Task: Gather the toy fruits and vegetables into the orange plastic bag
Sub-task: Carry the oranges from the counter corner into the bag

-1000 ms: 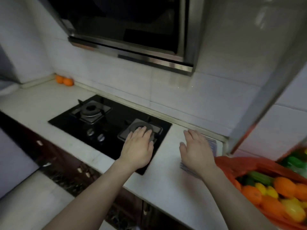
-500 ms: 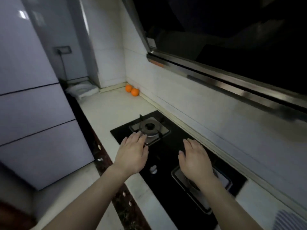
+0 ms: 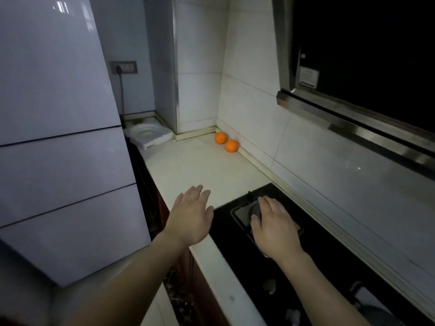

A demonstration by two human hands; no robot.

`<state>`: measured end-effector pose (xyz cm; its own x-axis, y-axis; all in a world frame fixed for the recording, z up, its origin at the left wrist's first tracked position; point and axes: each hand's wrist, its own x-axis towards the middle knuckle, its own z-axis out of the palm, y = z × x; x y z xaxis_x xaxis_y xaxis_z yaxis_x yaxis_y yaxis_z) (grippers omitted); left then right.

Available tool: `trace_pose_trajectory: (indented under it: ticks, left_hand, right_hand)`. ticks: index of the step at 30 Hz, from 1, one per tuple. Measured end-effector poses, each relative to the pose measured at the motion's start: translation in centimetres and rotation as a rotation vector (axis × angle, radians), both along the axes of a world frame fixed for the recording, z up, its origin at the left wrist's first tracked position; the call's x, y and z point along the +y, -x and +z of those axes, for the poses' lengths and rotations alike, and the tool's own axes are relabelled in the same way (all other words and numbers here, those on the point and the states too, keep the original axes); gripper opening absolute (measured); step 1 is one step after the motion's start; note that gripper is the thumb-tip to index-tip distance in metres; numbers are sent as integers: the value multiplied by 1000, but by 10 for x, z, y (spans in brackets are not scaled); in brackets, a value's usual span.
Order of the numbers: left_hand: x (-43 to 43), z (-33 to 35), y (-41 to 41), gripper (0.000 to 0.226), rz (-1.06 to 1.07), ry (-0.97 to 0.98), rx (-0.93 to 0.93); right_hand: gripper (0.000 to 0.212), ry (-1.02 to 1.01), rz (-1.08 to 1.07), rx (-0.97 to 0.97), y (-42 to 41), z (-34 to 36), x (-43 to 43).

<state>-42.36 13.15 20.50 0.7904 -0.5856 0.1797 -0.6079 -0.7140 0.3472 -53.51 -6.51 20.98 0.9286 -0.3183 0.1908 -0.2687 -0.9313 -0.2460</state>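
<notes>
Two toy oranges lie side by side in the far corner of the white counter, one [image 3: 221, 138] nearer the corner and the other [image 3: 231, 146] against the tiled wall. My left hand [image 3: 191, 216] hovers flat over the counter's near part, fingers straight and empty. My right hand [image 3: 274, 225] hovers over the left burner of the black stove, palm down, holding nothing. Both hands are well short of the oranges. The orange plastic bag is out of view.
A black gas stove [image 3: 313, 260] fills the counter at the right. A range hood [image 3: 357, 67] hangs above it. A tall white fridge [image 3: 58, 137] stands at the left. A white foam tray [image 3: 150, 134] lies at the counter's far left end.
The view has swung left along the counter, so the bag with fruit has left the frame. Both open hands have moved past the stove toward the two oranges, which appear closer.
</notes>
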Motion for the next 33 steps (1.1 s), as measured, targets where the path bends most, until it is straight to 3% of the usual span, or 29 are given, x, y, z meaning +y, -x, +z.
trace_pose_trajectory:
  ticks: [11, 17, 26, 33]
  left_hand:
    - [22, 3, -164, 66, -123, -13, 35]
    - [-16, -9, -240, 55, -159, -54, 19]
    - [-73, -35, -374, 58, -109, -205, 71]
    - [-126, -34, -472, 58, -184, -157, 71]
  right_hand:
    - [61, -47, -130, 39, -140, -1, 40]
    - [62, -58, -186, 53, -199, -16, 9]
    - [67, -133, -195, 108, -336, -61, -56]
    - [62, -119, -229, 173, -417, -65, -102]
